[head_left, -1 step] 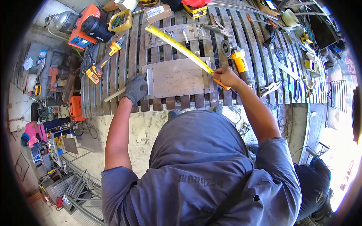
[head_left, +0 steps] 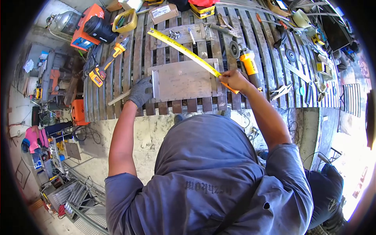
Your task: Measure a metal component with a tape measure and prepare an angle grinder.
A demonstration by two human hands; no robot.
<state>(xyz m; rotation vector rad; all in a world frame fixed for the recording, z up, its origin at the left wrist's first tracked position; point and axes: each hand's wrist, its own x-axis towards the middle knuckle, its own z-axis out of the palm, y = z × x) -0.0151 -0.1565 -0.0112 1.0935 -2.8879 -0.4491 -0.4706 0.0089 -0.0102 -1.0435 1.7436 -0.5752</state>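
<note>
My right hand, bare, is closed around the orange case of a tape measure. Its yellow blade is drawn out and slants up to the far left, above a flat rectangular metal sheet on the bench. My left hand, in a grey glove, is at the sheet's left edge with its fingers bent. A narrow metal strip sticks out from under this hand toward the lower left; the glove hides its other end.
An angle grinder lies right of the sheet on the slatted bench. A yellow cordless tool lies to the left. Behind are a smaller metal plate, a marker and a yellow tub. A person in dark clothing is at lower right.
The free end of the tape blade has swung slightly down and to the left. Both hands have stayed nearly in place.
</note>
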